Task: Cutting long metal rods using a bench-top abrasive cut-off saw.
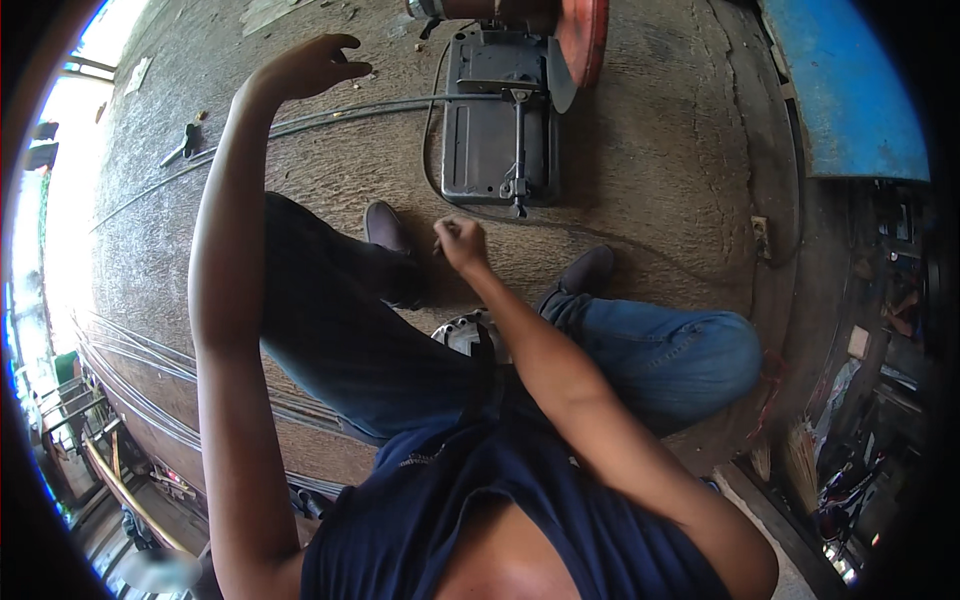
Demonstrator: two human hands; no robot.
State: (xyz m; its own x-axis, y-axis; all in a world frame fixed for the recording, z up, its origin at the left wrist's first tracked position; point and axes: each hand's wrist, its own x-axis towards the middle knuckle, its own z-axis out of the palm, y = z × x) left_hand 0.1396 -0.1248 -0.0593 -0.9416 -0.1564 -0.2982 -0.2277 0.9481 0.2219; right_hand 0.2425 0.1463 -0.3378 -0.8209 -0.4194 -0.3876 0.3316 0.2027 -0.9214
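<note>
My left hand [312, 70] reaches out over the floor at the upper left, its fingers apart and nothing visible in them. Beneath it, thin metal rods [350, 112] run from the left into a chop saw. The saw's dark metal base [483, 150] carries a screw clamp [520, 150], a grey cutting disc [563, 82] and a red guard [590, 40]. My right hand [462, 244] is closed just in front of the base, between my shoes. A small dark bit shows at its fingers, too little to name.
A dark tool [182, 146] lies on the floor at the left. More long rods [150, 365] lie behind my left leg. A cable [640, 245] runs rightward from the saw. At the upper right is a blue panel [860, 100], with clutter [860, 470] below it.
</note>
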